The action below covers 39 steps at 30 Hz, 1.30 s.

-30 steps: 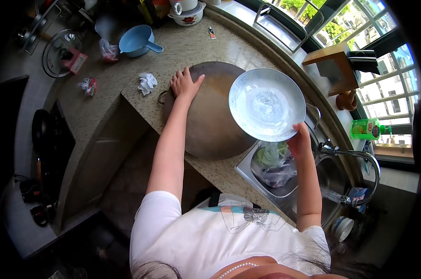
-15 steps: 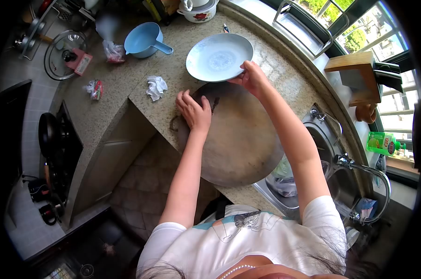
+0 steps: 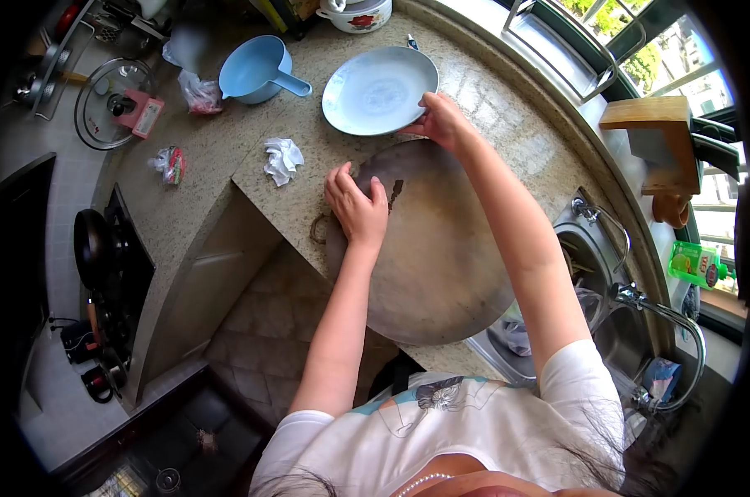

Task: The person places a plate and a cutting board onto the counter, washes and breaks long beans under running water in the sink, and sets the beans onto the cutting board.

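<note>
My right hand (image 3: 441, 121) grips the near right rim of a pale blue-white plate (image 3: 381, 89), thumb on top and fingers under the edge. The plate is at the back of the stone counter, just beyond a large round board (image 3: 441, 248). On the upper left edge of this board lies my left hand (image 3: 358, 199), fingers stretched and holding nothing. A dark mark (image 3: 396, 195) shows on the board beside the left thumb. At the board's left edge sits a small ring-shaped loop (image 3: 318, 229).
Crumpled white tissue (image 3: 283, 161) and a blue handled bowl (image 3: 256, 69) lie left of the plate. A floral pot (image 3: 357, 16) stands behind. On the right are a double sink (image 3: 628, 335) with taps, a knife block (image 3: 653, 137) and a green bottle (image 3: 696, 265).
My right hand has moved the plate farther back and slightly left, away from the board's far edge. The left hand stays on the board. The whole view has shifted a little.
</note>
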### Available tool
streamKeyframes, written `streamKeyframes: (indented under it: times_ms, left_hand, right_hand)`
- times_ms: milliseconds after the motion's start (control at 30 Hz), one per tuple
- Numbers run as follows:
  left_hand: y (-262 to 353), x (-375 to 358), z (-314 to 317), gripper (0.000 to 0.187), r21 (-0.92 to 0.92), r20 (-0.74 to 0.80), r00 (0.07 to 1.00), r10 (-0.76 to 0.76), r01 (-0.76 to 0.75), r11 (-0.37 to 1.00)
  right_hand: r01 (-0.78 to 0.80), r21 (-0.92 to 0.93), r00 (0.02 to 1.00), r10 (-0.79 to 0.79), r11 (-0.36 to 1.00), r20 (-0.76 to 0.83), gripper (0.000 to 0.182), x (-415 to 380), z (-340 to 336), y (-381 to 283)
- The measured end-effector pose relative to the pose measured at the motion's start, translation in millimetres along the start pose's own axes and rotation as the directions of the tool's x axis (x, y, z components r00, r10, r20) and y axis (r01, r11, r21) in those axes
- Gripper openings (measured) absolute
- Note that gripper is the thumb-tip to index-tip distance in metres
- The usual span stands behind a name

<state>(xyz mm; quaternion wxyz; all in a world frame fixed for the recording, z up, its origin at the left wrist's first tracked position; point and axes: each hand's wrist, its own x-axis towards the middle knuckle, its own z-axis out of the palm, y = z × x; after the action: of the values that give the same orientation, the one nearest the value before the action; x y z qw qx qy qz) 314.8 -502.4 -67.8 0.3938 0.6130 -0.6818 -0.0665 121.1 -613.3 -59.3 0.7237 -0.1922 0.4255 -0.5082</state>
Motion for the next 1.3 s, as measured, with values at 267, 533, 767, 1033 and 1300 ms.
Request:
streamKeyframes:
  times_ms: [267, 533, 767, 1033, 1300]
  left_hand:
    - [0, -1, 6, 0.043, 0.01, 0.028, 1.0, 0.011, -0.011, 1.0]
    - [1, 1, 8, 0.042, 0.007, 0.061, 0.998, -0.021, 0.021, 1.0]
    - [4, -2, 9, 0.04, 0.096, 0.068, 0.997, 0.021, -0.027, 0.995]
    - [2, -1, 13, 0.041, 0.147, 0.12, 0.992, 0.037, -0.055, 0.988]
    - [-28, -2, 18, 0.04, -0.021, 0.081, 0.991, 0.103, -0.101, 0.995]
  right_hand:
    - [-0.052, -0.378, 0.927, -0.096, 0.924, -0.361, 0.032, 12, -5, 9]
    - [-0.179, -0.732, 0.898, -0.195, 0.657, -0.394, 0.044, 15, -11, 7]
    - [0.048, -0.894, 0.801, -0.551, 0.445, -0.232, 0.04, -51, -7, 11]
    - [0.163, -0.925, 0.656, -0.738, 0.342, -0.157, 0.015, -327, -73, 105]
    - [-0.187, -0.73, 0.496, -0.578, 0.657, -0.648, 0.015, -504, -149, 189]
